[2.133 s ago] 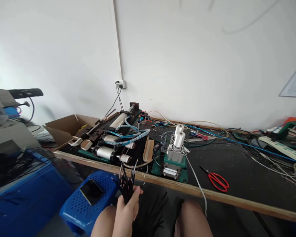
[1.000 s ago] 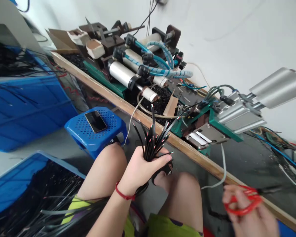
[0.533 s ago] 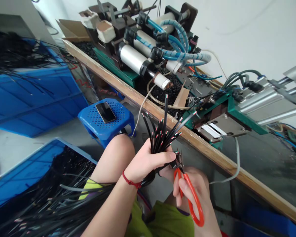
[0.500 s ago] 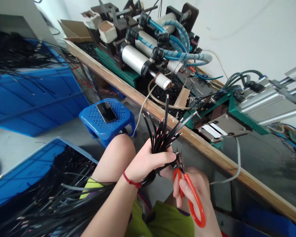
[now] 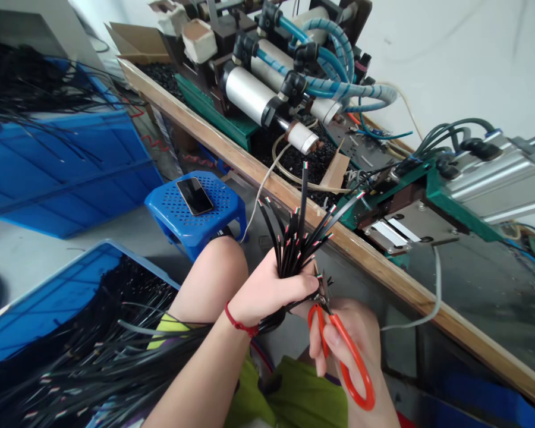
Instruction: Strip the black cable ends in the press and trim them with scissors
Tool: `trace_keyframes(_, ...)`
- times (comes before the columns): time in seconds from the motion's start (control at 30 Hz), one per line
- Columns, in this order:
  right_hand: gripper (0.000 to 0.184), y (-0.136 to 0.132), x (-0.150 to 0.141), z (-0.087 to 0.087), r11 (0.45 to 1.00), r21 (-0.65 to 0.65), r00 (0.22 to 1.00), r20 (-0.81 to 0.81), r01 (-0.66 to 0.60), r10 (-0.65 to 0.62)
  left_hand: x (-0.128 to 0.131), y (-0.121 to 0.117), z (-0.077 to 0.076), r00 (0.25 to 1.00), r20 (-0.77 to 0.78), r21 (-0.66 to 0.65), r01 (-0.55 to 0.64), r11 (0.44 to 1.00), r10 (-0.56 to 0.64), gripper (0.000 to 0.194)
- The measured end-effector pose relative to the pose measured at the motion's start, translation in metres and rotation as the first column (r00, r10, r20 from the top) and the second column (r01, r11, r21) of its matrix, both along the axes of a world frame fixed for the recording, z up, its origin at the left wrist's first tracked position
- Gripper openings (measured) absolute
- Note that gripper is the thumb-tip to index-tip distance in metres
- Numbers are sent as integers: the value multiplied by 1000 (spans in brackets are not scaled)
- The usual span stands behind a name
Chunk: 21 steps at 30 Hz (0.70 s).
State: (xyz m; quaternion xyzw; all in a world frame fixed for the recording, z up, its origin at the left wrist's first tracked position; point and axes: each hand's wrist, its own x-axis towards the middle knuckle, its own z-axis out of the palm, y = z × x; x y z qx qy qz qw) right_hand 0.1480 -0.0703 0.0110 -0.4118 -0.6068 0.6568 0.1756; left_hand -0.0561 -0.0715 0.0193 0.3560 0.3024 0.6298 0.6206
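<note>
My left hand [image 5: 279,288] is wrapped round a bundle of black cables [image 5: 292,246]. Their cut ends fan upward and show small red, white and green wire tips. Under my left thumb, one cable end sticks out to the right, between or right beside the blades of the scissors [image 5: 354,362]. My right hand [image 5: 334,342] grips the scissors by their orange-red handles, with fingers through the loops. The blades point up and look slightly apart. The lower part of the bundle trails left past my wrist, partly hidden by my forearm.
A blue bin [image 5: 129,255] full of black cables stands at lower left, another blue bin [image 5: 66,172] behind it. A phone [image 5: 194,196] lies on a blue stool [image 5: 223,205]. Beyond a wooden bench edge [image 5: 232,157] are pneumatic cylinders [image 5: 249,95] and a green-framed machine [image 5: 437,190].
The view has shifted slightly. Both hands keep their grip, and the scissors stay close to the cable end by my left thumb, with the blades at a slightly different angle.
</note>
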Motion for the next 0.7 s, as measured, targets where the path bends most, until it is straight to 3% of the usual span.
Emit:
trace_keyframes(0.2,76,0,2,0,999,-47,997,72,13,-10,-1,0,0,1000,-13,16,14,1000,-14,45)
trace_keyframes(0.4,73,-3,0,4,996,-84,999,45,30,-26,-2,0,1,1000,-30,51,9,999,-7,40)
trace_keyframes(0.7,81,-10,-6,18,987,-65,989,39,144,-141,-3,1,-6,999,32,85,21,996,-24,46)
